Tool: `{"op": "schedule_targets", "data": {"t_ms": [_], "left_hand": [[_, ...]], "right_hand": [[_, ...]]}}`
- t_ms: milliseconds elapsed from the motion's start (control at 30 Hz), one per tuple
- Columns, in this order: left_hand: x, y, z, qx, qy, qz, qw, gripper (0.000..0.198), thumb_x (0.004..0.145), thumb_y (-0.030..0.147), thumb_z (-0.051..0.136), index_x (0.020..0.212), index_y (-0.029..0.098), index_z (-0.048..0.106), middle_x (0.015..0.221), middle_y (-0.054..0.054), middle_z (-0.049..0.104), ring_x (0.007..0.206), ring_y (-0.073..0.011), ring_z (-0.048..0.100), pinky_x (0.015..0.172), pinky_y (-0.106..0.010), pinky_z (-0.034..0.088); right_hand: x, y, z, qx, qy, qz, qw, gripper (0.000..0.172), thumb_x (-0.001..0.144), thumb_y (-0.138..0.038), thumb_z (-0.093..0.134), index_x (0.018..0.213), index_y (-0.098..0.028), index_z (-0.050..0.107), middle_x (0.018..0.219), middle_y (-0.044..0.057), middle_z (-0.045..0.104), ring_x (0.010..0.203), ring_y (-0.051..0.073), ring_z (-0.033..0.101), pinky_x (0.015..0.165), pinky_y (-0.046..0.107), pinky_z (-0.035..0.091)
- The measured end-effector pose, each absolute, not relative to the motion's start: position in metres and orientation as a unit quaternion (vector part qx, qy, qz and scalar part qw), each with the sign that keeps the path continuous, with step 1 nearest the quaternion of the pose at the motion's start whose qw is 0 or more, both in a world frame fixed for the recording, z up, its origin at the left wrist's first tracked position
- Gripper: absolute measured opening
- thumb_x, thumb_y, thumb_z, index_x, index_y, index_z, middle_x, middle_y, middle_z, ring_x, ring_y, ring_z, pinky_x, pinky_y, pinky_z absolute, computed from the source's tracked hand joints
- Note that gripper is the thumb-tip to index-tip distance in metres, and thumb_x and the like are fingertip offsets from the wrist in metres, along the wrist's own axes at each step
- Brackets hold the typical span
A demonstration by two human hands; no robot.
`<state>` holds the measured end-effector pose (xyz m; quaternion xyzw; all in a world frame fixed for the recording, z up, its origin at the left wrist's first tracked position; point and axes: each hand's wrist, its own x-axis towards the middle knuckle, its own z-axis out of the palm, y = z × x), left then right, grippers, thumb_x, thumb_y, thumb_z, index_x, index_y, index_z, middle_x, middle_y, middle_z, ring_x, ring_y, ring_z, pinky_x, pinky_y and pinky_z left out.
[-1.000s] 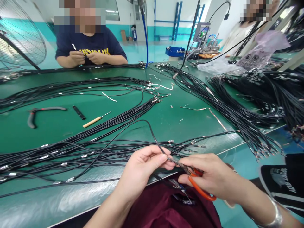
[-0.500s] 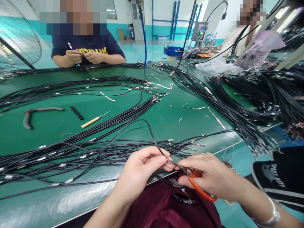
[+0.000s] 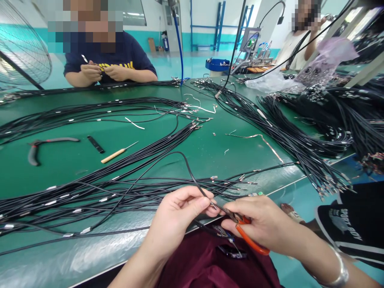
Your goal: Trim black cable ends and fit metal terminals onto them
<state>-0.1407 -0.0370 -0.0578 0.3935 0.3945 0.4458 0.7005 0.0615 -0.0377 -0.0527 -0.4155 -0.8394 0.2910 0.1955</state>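
My left hand [image 3: 181, 212] pinches a black cable [image 3: 191, 172] between thumb and fingers, close to its end. That cable arches up from the hand and back over the bundle on the table. In my right hand [image 3: 264, 218] are orange-handled pliers [image 3: 252, 241], with their narrow jaws pointing left towards the cable end. The jaws meet the cable end at my left fingertips; their exact grip there is too small to make out. Just behind both hands lies a bundle of black cables [image 3: 129, 188] with white labels and metal terminals.
On the green table [image 3: 156, 138] are grey-handled cutters [image 3: 35, 154], a black strip-shaped tool [image 3: 95, 144] and a wooden-handled awl [image 3: 114, 155]. More cable bundles [image 3: 300, 124] fill the right side, near a plastic bag [image 3: 327, 64]. A co-worker [image 3: 108, 60] sits opposite.
Both hands keep nearly the same pose on the cable and pliers. The orange handles have shifted slightly left. The whole view has moved a little.
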Motion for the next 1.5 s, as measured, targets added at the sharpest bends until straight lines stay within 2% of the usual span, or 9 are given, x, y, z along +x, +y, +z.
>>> {"op": "schedule_targets", "data": {"t_ms": [167,433,700,867,1267,1400,1500], "left_hand": [[-0.139,-0.036,-0.057,0.391,0.382,0.46,0.7,0.006,0.08,0.019,0.067,0.083,0.016,0.07,0.072,-0.003,0.073,0.069,-0.0142,0.069,0.071,-0.024,0.053],[-0.138,-0.035,-0.057,0.409,0.391,0.446,0.693,0.005,0.08,0.019,0.067,0.082,0.016,0.071,0.072,-0.003,0.073,0.069,-0.0151,0.069,0.071,-0.024,0.053],[-0.138,-0.034,-0.056,0.421,0.405,0.435,0.686,0.006,0.078,0.02,0.068,0.08,0.015,0.071,0.07,-0.004,0.073,0.067,-0.0162,0.069,0.069,-0.026,0.053],[-0.138,-0.034,-0.059,0.415,0.408,0.441,0.683,0.006,0.078,0.02,0.069,0.081,0.016,0.071,0.069,-0.004,0.072,0.067,-0.0159,0.068,0.07,-0.026,0.053],[-0.134,-0.035,-0.058,0.398,0.426,0.461,0.669,0.006,0.076,0.02,0.07,0.08,0.016,0.071,0.069,-0.002,0.072,0.065,-0.0152,0.068,0.07,-0.025,0.054],[-0.132,-0.035,-0.058,0.393,0.415,0.467,0.674,0.006,0.076,0.021,0.07,0.08,0.016,0.07,0.07,-0.003,0.072,0.066,-0.0151,0.068,0.069,-0.025,0.054],[-0.13,-0.034,-0.056,0.375,0.396,0.472,0.693,0.006,0.076,0.02,0.07,0.08,0.015,0.07,0.071,-0.004,0.072,0.066,-0.0147,0.068,0.069,-0.025,0.054]], "right_hand": [[0.061,-0.04,-0.051,-0.439,-0.797,0.353,0.218,0.01,0.083,-0.026,0.062,0.076,-0.019,0.061,0.059,-0.006,0.049,0.053,0.009,0.039,0.052,0.02,0.032],[0.066,-0.038,-0.049,-0.427,-0.83,0.301,0.195,0.02,0.085,-0.031,0.06,0.069,-0.018,0.059,0.058,-0.005,0.046,0.054,0.01,0.037,0.052,0.024,0.03],[0.067,-0.036,-0.048,-0.411,-0.839,0.299,0.194,0.022,0.086,-0.031,0.059,0.067,-0.018,0.059,0.057,-0.004,0.048,0.052,0.01,0.037,0.05,0.022,0.03],[0.068,-0.037,-0.049,-0.418,-0.843,0.282,0.186,0.018,0.085,-0.031,0.058,0.072,-0.019,0.062,0.059,-0.003,0.051,0.053,0.011,0.041,0.051,0.023,0.032],[0.068,-0.038,-0.054,-0.415,-0.862,0.221,0.191,0.023,0.089,-0.034,0.053,0.074,-0.019,0.06,0.059,-0.002,0.05,0.052,0.011,0.042,0.05,0.024,0.031],[0.065,-0.039,-0.059,-0.426,-0.849,0.235,0.207,0.024,0.088,-0.033,0.054,0.07,-0.018,0.058,0.057,-0.003,0.048,0.052,0.01,0.039,0.051,0.025,0.029],[0.064,-0.038,-0.058,-0.441,-0.818,0.291,0.226,0.022,0.085,-0.031,0.057,0.068,-0.018,0.058,0.056,-0.004,0.046,0.052,0.01,0.037,0.051,0.025,0.028]]}}
